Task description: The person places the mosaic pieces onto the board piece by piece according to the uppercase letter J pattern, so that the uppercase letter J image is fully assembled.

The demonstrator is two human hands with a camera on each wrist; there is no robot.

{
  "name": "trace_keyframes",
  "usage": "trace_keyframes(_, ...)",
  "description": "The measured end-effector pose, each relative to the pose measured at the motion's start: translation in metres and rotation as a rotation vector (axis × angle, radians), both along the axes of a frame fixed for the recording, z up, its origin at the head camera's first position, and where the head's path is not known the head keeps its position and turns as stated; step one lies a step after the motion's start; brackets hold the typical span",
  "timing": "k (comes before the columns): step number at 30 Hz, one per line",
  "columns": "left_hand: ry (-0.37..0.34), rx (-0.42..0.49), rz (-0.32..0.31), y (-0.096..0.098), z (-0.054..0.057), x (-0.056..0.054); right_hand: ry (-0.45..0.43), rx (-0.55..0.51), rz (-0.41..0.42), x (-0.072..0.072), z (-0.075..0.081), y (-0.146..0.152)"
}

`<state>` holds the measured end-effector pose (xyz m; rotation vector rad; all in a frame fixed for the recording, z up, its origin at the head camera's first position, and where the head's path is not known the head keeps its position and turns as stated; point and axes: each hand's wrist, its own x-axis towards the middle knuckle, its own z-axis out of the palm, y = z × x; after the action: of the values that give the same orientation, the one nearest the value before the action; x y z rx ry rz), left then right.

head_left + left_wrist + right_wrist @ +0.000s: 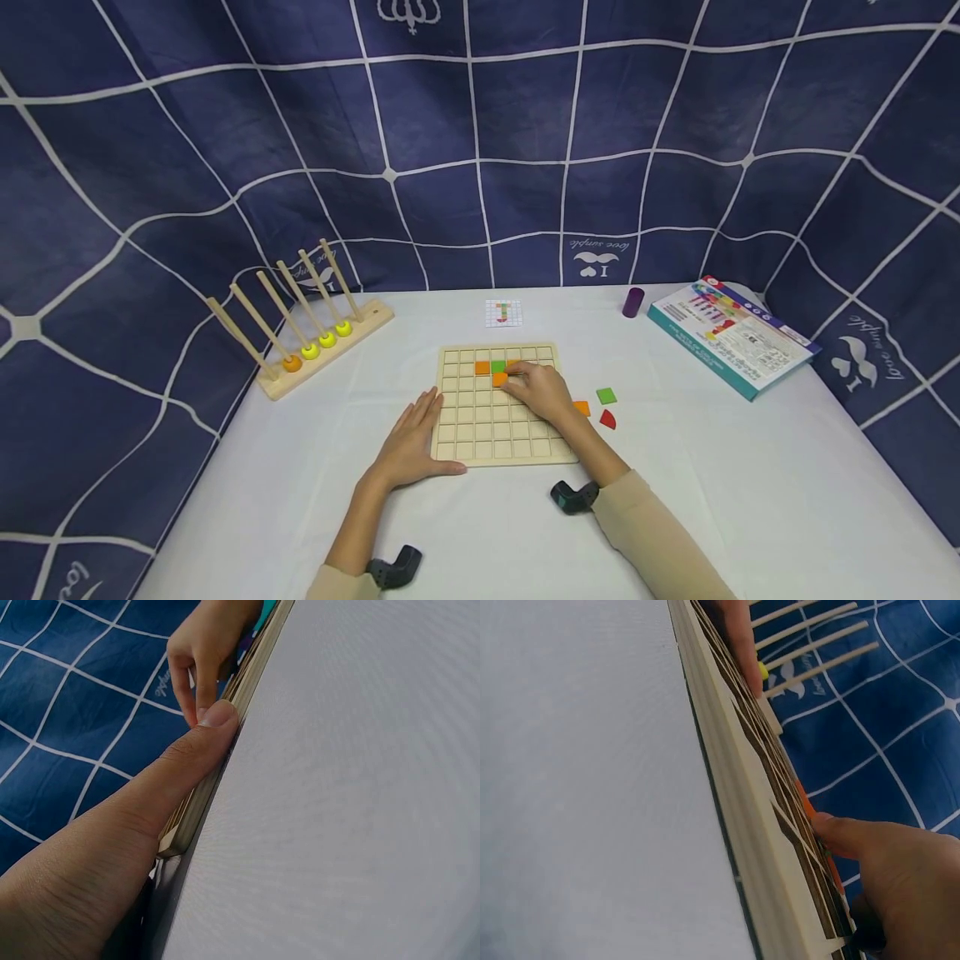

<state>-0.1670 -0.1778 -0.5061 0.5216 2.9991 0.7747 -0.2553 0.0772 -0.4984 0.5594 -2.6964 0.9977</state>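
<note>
A wooden grid board (483, 433) lies on the white table, its square cells edged by thin ridges. My left hand (408, 446) steadies its near left corner, fingers straight along the left side and thumb (187, 757) against the front edge. Over the upper rows, my right hand (543, 390) pinches an orange square tile (499, 380) between thumb and fingers. Just above sit an orange tile (482, 367), a green tile (498, 367) and another orange tile (513, 363), partly covered by the fingers. The right thumb (844, 831) shows close over the board in the right wrist view.
Right of the board lie a green tile (607, 396), an orange tile (582, 408) and a red quarter-round piece (608, 419). Behind are a pattern card (504, 313), a purple cylinder (633, 302) and a box (735, 333). A peg stand (367, 317) with beads stands left.
</note>
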Motion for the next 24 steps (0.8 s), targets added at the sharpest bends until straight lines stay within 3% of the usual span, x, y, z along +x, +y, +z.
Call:
trace_keyframes(14,0.053,0.019,-0.018,-0.002,0.001,0.000,0.040,0.008,0.018,-0.001,-0.003,-0.003)
trace_keyframes(24,0.017,0.004,-0.013,0.000,-0.001,-0.001,0.008,-0.076,0.070,0.008,0.006,0.025)
